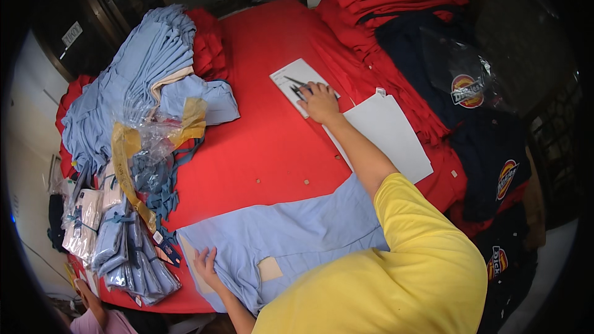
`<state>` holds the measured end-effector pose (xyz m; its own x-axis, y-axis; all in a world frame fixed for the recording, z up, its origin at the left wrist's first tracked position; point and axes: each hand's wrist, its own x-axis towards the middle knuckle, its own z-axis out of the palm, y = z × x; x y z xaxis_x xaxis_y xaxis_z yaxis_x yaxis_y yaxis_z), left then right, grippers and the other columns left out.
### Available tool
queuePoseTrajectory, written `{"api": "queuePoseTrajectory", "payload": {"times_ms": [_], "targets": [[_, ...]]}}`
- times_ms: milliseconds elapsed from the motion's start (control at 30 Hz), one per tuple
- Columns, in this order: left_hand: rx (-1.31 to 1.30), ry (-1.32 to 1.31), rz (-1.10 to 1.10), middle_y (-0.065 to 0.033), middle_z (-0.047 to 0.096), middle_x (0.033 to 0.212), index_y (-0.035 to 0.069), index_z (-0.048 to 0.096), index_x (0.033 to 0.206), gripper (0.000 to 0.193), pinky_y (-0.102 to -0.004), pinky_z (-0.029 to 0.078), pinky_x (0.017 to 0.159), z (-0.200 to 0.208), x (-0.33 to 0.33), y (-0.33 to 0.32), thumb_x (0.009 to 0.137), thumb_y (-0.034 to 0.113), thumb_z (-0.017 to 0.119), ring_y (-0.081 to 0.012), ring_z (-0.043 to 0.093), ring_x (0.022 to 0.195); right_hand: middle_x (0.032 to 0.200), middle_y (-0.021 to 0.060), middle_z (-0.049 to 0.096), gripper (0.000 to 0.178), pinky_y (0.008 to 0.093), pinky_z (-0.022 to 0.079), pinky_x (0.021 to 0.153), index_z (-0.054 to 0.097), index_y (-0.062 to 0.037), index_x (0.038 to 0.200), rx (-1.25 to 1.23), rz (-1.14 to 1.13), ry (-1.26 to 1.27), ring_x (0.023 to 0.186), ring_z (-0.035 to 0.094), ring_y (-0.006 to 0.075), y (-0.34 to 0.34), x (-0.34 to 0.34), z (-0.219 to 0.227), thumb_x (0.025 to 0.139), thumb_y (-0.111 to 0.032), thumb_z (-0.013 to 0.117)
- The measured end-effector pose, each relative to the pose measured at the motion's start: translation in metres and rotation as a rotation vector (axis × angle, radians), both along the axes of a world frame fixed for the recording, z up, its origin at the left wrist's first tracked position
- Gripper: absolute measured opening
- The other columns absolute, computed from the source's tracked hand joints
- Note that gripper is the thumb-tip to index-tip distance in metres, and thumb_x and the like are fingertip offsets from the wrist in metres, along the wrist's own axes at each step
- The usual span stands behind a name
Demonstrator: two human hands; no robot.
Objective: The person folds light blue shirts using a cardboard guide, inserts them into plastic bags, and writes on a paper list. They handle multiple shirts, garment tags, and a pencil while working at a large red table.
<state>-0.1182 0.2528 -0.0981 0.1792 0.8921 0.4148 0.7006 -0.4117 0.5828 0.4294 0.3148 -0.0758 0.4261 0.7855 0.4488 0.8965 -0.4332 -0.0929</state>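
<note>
My right hand (320, 104) reaches far across the table, over a white notepad (281, 79). Its fingers are spread and touch slim dark tools (294, 80), which look like pens; the fingers partly cover them. Close to my body, my left hand (208, 267) rests open at the left end of a light blue garment (278, 226), fingers apart. A beige panel (191, 260) lies along the garment's edge beside that hand, and a beige patch (270, 269) shows farther right within the cloth. Under my right forearm is a stack of white sheets (393, 133).
A red cloth (247, 148) covers the table. Folded light blue garments (136, 62) are piled at the left, above plastic-wrapped packs (133, 260) and yellow tape (124, 154). Red garments (390, 3) and navy ones (402, 43) stack along the right. Another person's hand (90, 297) is at lower left.
</note>
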Motion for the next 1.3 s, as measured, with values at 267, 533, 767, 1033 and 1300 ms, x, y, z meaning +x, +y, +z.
{"api": "queuePoseTrajectory", "payload": {"times_ms": [267,533,767,1033,1300], "targets": [[0.016,-0.066,-0.028,-0.0138,0.06,0.113,0.012,0.073,0.103,0.026,-0.043,0.037,0.102,-0.001,-0.001,0.002,0.083,0.019,0.057,-0.0345,0.046,0.124,0.137,0.0154,0.045,0.053,0.058,0.031,0.099,0.042,-0.0189,0.139,0.126,-0.134,0.166,0.12,0.043,0.037,0.022,-0.039,0.019,0.093,-0.042,0.051],[0.002,0.011,0.006,-0.0098,0.061,0.112,0.011,0.072,0.101,0.029,-0.0467,0.026,0.11,0.003,0.002,0.0,0.084,0.023,0.053,-0.0336,0.047,0.123,0.103,0.0136,0.06,0.024,0.0488,0.045,0.083,0.055,-0.011,0.102,0.172,-0.345,0.371,0.097,0.059,0.0365,-0.068,0.103,0.021,0.079,-0.008,0.062],[0.009,0.052,0.009,-0.0099,0.061,0.112,0.011,0.072,0.101,0.031,-0.0484,0.025,0.111,0.007,-0.003,-0.003,0.083,0.026,0.053,-0.0329,0.046,0.125,0.108,0.0222,0.054,0.012,0.0455,0.048,0.084,0.066,-0.0029,0.083,-0.069,-0.097,0.054,0.099,0.057,0.0434,-0.08,0.097,0.063,0.077,-0.001,0.057],[-0.013,0.074,0.027,-0.0094,0.062,0.111,0.012,0.072,0.101,0.031,-0.0488,0.026,0.11,0.007,0.001,-0.002,0.084,0.025,0.051,-0.0326,0.047,0.125,0.127,0.0228,0.053,0.027,0.0427,0.048,0.093,0.066,-0.0016,0.106,-0.467,-0.37,0.265,0.113,0.056,0.0374,-0.08,0.087,0.071,0.08,-0.003,0.057],[0.031,0.091,0.002,-0.0089,0.062,0.112,0.012,0.073,0.101,0.03,-0.0477,0.027,0.11,0.008,0.0,0.0,0.084,0.022,0.05,-0.0334,0.047,0.124,0.116,0.017,0.057,0.044,0.0428,0.049,0.09,0.057,-0.012,0.117,-0.419,-0.092,0.288,0.112,0.056,0.0341,-0.115,0.098,0.063,0.075,-0.009,0.071]]}}
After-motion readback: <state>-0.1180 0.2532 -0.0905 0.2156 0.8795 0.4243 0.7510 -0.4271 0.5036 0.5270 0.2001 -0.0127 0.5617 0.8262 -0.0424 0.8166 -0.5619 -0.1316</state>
